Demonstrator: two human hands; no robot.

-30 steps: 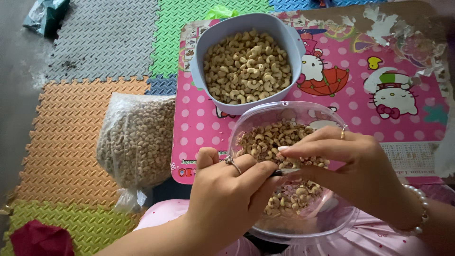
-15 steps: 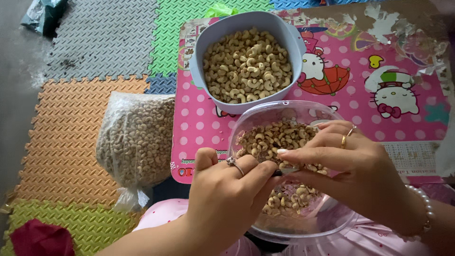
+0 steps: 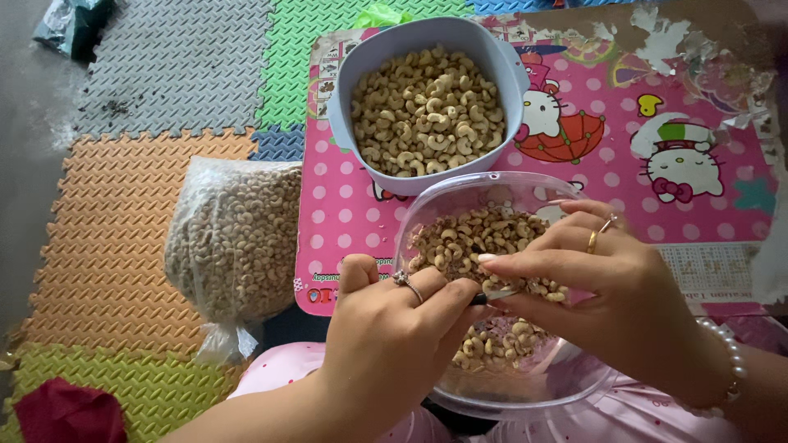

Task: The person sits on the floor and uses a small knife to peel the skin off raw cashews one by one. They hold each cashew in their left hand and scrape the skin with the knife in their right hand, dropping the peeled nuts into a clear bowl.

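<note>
Hovering together over the clear bowl (image 3: 525, 394) in your lap, your hands meet above its cashews (image 3: 484, 238). Your left hand (image 3: 394, 328) is curled shut around a small dark tool, only its tip showing at the fingers. Your right hand (image 3: 607, 295) pinches a single nut (image 3: 497, 289) against that tip. Just beyond your hands, a lavender bowl (image 3: 427, 107) of pale cashews sits on the pink cartoon-print worktop (image 3: 657, 139). Left of your left hand, a clear bag of nuts (image 3: 234, 246) lies on the foam floor mats (image 3: 123, 238).
</note>
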